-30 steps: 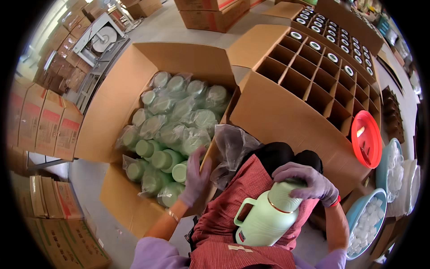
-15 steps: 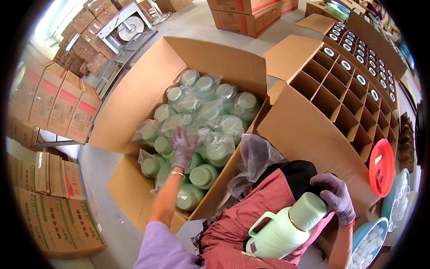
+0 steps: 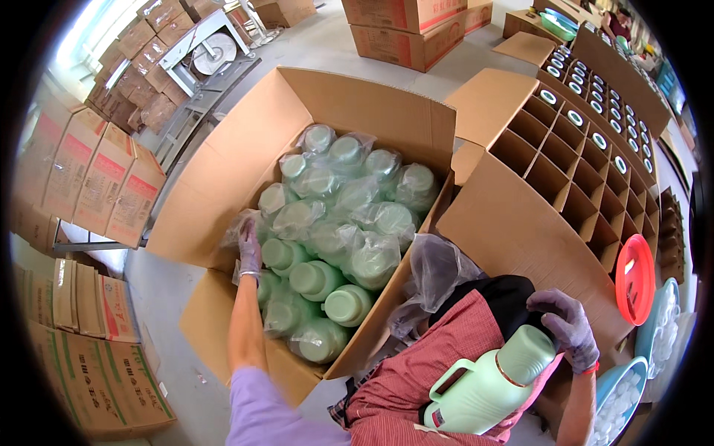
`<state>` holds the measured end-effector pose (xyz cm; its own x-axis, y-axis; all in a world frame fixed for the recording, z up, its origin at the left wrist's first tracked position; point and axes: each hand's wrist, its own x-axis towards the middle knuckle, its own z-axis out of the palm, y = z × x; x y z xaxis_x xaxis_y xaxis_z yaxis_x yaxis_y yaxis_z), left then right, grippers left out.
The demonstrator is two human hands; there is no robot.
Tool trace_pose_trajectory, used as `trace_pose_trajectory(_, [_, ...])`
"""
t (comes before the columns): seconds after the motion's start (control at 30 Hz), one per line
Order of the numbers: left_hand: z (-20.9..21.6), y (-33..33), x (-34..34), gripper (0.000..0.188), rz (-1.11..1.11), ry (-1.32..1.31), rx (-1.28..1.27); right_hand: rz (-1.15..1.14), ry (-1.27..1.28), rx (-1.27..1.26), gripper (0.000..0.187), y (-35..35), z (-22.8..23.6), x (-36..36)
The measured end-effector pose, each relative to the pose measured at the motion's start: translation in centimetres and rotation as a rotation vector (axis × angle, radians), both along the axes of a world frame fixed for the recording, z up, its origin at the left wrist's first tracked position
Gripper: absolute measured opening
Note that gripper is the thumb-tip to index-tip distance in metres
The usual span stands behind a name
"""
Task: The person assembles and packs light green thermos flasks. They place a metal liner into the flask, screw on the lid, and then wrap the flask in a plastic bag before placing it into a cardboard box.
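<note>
My left hand, in a pale purple glove, is by the left wall of a large open carton. Its fingers are closed on a clear plastic bag; whatever is inside it is mostly hidden. Pale green vacuum flasks, some bagged and some with a bare flask lid, fill the carton. Across my lap lies an unbagged green vacuum flask, its handle to the left and its cup lid pointing up and right. Beside that lid, my gloved right hand has bent, parted fingers with nothing visible between them.
A crumpled clear bag hangs over the carton's right edge. To the right stands a divided carton with white-ringed tops in some cells. A red basin and blue tubs of white pieces stand nearby. Stacked cartons line the left.
My left hand has moved left from the middle of the flasks to the plastic bag by the carton's left wall, its spread fingers now closed. My right hand has shifted slightly from the cup lid.
</note>
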<state>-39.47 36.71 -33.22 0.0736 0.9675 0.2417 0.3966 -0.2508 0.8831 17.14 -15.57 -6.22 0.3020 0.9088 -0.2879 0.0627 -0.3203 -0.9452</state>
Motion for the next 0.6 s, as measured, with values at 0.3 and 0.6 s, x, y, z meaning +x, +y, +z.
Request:
trace_pose_trajectory(0.3, [14.5,-1.4,8.6,0.049,-0.1,0.566,0.048,0.074,-0.279,-0.011,0.032,2.2,1.0,-0.4])
trace_pose_trajectory(0.6, [0.3,3.9,-2.7,0.039,-0.224,1.717,0.051,-0.078,-0.323,0.169,0.032,-1.5,-0.9,-1.3])
